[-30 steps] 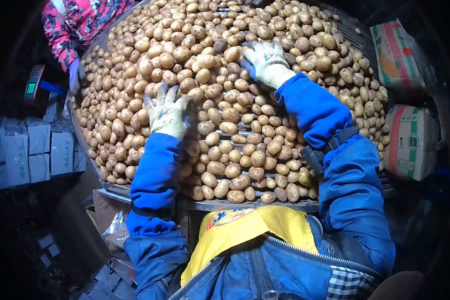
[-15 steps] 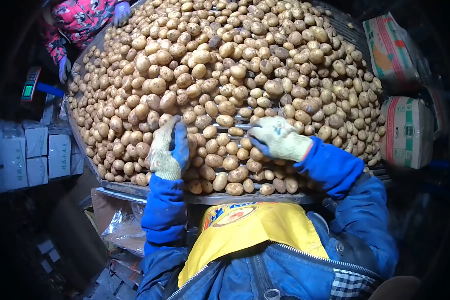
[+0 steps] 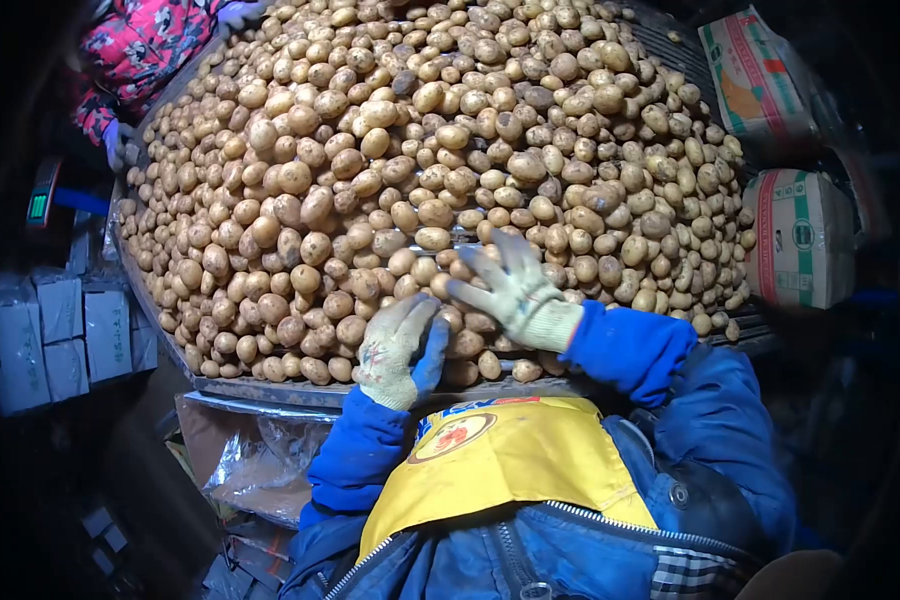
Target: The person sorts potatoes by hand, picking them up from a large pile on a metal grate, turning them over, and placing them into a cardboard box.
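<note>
A wide heap of potatoes [image 3: 315, 205] covers the table in front of me. My left hand [image 3: 398, 350], in a pale knit glove with blue-grey on the palm side, rests on the potatoes near the front edge. Its fingers lie together, with the thumb held apart; the palm is hidden. To its right, my right hand [image 3: 513, 290], gloved alike, has its fingers spread over the potatoes and pointing left. Neither hand visibly grips a potato, and a few potatoes lie close under and between them.
At the upper left, another person's pink patterned sleeve [image 3: 150, 45] and a gloved hand [image 3: 120, 145] reach the table's edge. Printed cartons [image 3: 802, 240] stand at right. White boxes [image 3: 20, 345] and a device with a lit green display [image 3: 38, 206] are at left.
My left hand has moved right and nearer the front edge. My right hand has shifted left and its fingers have spread. The view has shifted slightly.
</note>
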### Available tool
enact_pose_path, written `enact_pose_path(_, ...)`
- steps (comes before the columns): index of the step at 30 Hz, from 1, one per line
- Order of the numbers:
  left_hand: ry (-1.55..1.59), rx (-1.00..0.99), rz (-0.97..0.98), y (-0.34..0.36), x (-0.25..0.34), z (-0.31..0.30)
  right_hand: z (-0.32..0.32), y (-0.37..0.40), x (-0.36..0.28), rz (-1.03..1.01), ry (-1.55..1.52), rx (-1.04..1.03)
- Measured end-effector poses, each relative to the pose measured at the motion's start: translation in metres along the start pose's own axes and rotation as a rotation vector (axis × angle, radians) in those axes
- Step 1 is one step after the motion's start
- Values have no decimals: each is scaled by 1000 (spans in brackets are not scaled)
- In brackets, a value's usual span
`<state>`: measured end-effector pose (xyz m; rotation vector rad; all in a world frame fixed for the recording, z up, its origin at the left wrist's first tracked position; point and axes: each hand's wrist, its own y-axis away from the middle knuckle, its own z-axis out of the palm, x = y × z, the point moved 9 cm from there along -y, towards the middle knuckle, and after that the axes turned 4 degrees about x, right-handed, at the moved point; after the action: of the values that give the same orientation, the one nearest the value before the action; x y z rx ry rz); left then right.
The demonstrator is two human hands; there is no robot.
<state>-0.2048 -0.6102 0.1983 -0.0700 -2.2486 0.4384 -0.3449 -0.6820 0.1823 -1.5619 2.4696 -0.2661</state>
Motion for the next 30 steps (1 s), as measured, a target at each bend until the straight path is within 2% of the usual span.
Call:
enact_pose_path(2, 20, 195, 50, -1, -1, -14, 16, -22, -3, -108, 6, 11)
enact_pose_path(4, -45, 158, -12, -4, -12, -15, 12, -62, 1, -4, -150, 106)
enact_pose_path(6, -116, 193, -6, -5, -20, -19, 41, -103, 1, 79, -120, -13)
enact_pose_path(7, -131, 196, -8, -4, -19, -22, 51, -117, 2, 107, -58, 41)
enact_pose_path(8, -133, 210, -39, -3, -21, -26, 59, -131, 4, 127, -126, 27)
enact_pose_path(11, -133, 237, -97, 2, -32, -41, 49, -122, 22, 161, -353, 25)
enact_pose_path(12, -115, 256, -119, 4, -36, -44, 30, -112, 37, 182, -355, 174)
enact_pose_path(13, -108, 265, -127, 6, -38, -44, 13, -105, 58, 286, -341, 159)
enact_pose_path(15, -62, 268, -168, 8, -45, -47, -10, -78, 104, 344, -126, 331)
enact_pose_path(16, -42, 273, -182, 7, -48, -48, -20, -66, 125, 485, 34, 291)
enact_pose_path(17, -60, 281, -164, 7, -49, -46, -23, -55, 136, 514, 118, 288)
enact_pose_path(18, -47, 279, -171, 5, -47, -46, -7, -45, 148, 604, 130, 139)
enact_pose_path(20, -33, 247, -198, 3, -47, -45, 3, -45, 133, 404, 283, 80)
enact_pose_path(22, -50, 271, -181, 3, -47, -48, 11, -43, 121, 452, 181, -4)
enact_pose_path(25, -35, 321, -172, 3, -46, -52, 6, -37, 96, 434, 175, 78)
enact_pose_path(28, -35, 292, -169, 2, -44, -50, -15, -50, 66, 333, 40, 4)
enact_pose_path(29, -47, 288, -157, 3, -45, -47, -9, -51, 57, 373, 14, -208)
enact_pose_path(30, -49, 283, -141, 3, -46, -44, 8, -44, 48, 330, -106, -322)
